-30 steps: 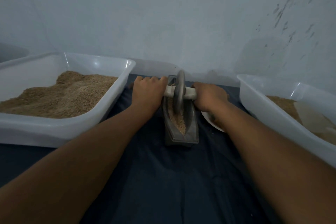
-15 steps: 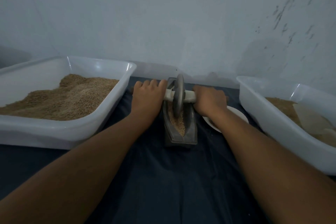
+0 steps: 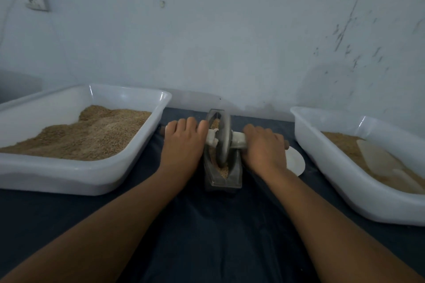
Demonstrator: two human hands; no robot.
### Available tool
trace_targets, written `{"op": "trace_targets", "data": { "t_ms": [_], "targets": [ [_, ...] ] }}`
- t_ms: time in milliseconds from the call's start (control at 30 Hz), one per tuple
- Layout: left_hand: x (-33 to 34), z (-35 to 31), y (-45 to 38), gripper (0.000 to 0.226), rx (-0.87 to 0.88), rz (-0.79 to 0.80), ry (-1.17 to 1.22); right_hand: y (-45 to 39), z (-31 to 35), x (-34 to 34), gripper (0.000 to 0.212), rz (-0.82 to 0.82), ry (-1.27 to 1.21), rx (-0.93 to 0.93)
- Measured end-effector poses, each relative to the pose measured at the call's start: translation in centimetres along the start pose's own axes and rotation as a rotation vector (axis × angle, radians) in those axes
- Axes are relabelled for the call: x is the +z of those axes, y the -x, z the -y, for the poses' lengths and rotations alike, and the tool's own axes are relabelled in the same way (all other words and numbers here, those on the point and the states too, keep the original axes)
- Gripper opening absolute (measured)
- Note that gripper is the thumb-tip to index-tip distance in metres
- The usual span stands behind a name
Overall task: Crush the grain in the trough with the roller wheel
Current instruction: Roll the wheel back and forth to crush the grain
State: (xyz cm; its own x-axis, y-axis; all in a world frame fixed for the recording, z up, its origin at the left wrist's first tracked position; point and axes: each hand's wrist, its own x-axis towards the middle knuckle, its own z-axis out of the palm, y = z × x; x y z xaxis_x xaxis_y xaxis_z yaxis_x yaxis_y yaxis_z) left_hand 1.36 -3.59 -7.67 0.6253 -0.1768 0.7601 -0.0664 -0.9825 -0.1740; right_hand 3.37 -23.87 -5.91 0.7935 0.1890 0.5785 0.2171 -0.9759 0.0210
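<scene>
A narrow dark metal trough lies lengthwise on the dark cloth in front of me, with tan grain inside it. A grey metal roller wheel stands upright in the trough, near its middle. A pale axle handle runs through the wheel to both sides. My left hand is closed over the left end of the handle. My right hand is closed over the right end. Grain shows both behind and in front of the wheel.
A large white tub heaped with grain sits at the left. Another white tub at the right holds grain and a pale scoop. A small white plate lies beside the trough, under my right wrist. The wall stands close behind.
Both hands have drawn the wheel back along the trough toward me, from its far end to about the middle. Grain now shows behind the wheel.
</scene>
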Motion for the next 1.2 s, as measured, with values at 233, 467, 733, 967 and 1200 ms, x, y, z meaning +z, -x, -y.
{"op": "trace_targets", "data": {
  "t_ms": [233,467,733,967,1200],
  "targets": [
    [-0.9,0.0,0.9,0.024,0.007,0.002,0.016,1.7,0.3,-0.8,0.019,-0.052,-0.001,-0.010],
    [-0.5,-0.2,0.4,0.020,-0.003,0.013,0.003,1.8,0.1,-0.5,0.016,-0.047,-0.048,0.000],
    [0.9,0.4,-1.1,0.021,-0.018,0.073,0.028,-1.0,0.0,0.8,0.014,0.002,0.020,-0.001],
    [1.8,0.7,-2.5,0.018,-0.021,0.103,0.030,-2.8,-0.4,1.6,0.019,0.041,0.047,-0.020],
    [2.6,1.0,-3.8,0.019,-0.025,0.149,0.013,-4.5,-0.8,1.9,0.014,0.127,0.051,-0.005]
  ]
}}
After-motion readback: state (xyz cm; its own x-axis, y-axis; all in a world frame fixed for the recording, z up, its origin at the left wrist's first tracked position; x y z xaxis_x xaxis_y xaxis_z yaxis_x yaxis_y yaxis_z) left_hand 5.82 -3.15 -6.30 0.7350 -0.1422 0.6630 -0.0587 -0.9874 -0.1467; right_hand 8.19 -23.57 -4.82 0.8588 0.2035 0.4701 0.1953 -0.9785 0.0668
